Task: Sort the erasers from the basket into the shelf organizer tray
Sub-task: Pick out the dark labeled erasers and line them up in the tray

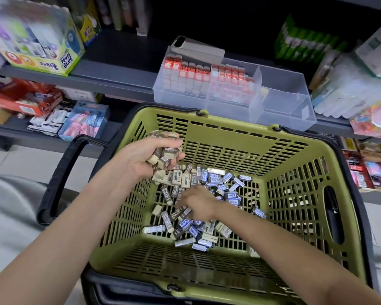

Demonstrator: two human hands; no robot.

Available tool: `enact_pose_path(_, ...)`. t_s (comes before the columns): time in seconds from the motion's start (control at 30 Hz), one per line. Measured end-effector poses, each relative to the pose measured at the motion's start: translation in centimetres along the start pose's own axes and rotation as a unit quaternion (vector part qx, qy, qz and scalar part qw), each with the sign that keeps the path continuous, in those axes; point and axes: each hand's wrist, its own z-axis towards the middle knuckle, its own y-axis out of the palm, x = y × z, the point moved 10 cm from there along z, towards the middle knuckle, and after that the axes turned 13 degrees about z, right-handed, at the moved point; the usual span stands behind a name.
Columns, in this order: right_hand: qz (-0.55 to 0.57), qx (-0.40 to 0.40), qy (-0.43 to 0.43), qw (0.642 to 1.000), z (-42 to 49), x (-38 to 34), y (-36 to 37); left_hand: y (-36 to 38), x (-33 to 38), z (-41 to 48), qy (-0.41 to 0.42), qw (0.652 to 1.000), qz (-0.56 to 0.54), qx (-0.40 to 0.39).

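Green basket [295,150] holds the loose erasers [218,180]. Our left hand [147,156] clutches a brown fistful above them; our right hand [199,205] digs into the pile, grip unclear. Behind, the tray [279,102] sits on the shelf [119,84].

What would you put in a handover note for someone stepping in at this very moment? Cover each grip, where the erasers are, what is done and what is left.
Left grip: holds a handful of brown erasers over the basket, at its far-left corner.
Right grip: down in the basket's pile; whether it holds anything is unclear.
Tray: two compartments hold red erasers; no brown or blue ones seen there.
To do: place the handful, then the loose brown ones and the blue erasers.
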Motion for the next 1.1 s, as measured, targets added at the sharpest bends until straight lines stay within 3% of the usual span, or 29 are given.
enact_pose_path(0.13,0.047,0.0,0.035,0.998,0.3,0.6,-0.6,-0.3,-0.2,-0.1,-0.003,1.0,0.009,0.017)
enact_pose_path(0.23,0.243,0.06,0.073,0.965,-2.0,1.5,-3.0,-0.7,0.0,-0.2,0.016,0.999,0.032,0.03)
enact_pose_path(0.33,0.505,0.142,0.092,0.846,-5.5,2.6,-6.7,-0.9,0.7,-0.4,0.053,0.994,0.083,0.039)
enact_pose_path(0.43,0.672,0.201,0.034,0.712,-8.3,1.8,-11.3,0.1,1.6,-0.7,0.089,0.986,0.137,0.01)
enact_pose_path(0.53,0.721,0.214,-0.012,0.659,-9.7,0.2,-15.2,2.1,2.9,-1.2,0.123,0.98,0.146,-0.057)
enact_pose_path(0.6,0.723,0.205,-0.044,0.659,-10.1,-1.2,-17.1,3.1,3.7,-1.3,0.125,0.983,0.099,-0.093)
enact_pose_path(0.73,0.693,0.19,-0.063,0.693,-10.0,-2.9,-19.6,3.8,5.0,-1.3,0.112,0.986,0.055,-0.11)
enact_pose_path(0.9,0.603,0.213,-0.024,0.768,-9.6,-2.9,-22.2,3.2,6.3,-1.2,0.112,0.988,0.031,-0.101)
enact_pose_path(1.03,0.452,0.291,-0.013,0.843,-9.5,-3.3,-25.9,2.4,7.8,-1.1,0.135,0.987,-0.006,-0.092)
enact_pose_path(1.1,0.42,0.369,-0.009,0.829,-10.0,-2.8,-28.1,1.3,9.0,-1.1,0.155,0.984,-0.046,-0.077)
